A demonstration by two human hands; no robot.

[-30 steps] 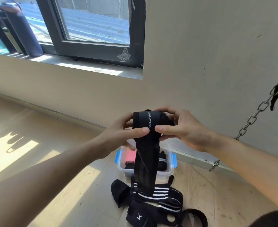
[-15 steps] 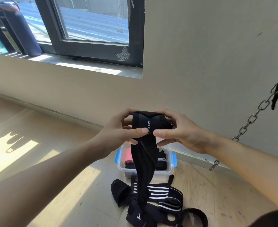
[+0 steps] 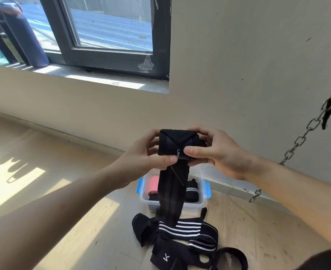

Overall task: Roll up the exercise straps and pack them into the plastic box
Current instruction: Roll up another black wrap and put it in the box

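She's partway through rolling one strap, held up at chest height in front of the wall, well above the floor. The left hand point(image 3: 141, 158) pinches the roll's point(image 3: 177, 141) lower left edge, thumb on the front face and fingers tucked behind. The roll looks about half wound, and its loose tail point(image 3: 172, 193) hangs straight down, across the front of the box point(image 3: 195, 207), to the pile point(image 3: 186, 229) of unrolled straps on the floor. The right hand point(image 3: 217, 152) clamps the other side, with its thumb flat on the printed face and its fingers curled over the top and back. Neither hand is spread; both close on the roll.

I'd say the next move is another turn. One hand would pin the wound part while the other feeds the tail up taut, so that the layers don't slip sideways. Only then should it go down into the box, which already has a pink band point(image 3: 153, 183) and a dark roll in it.
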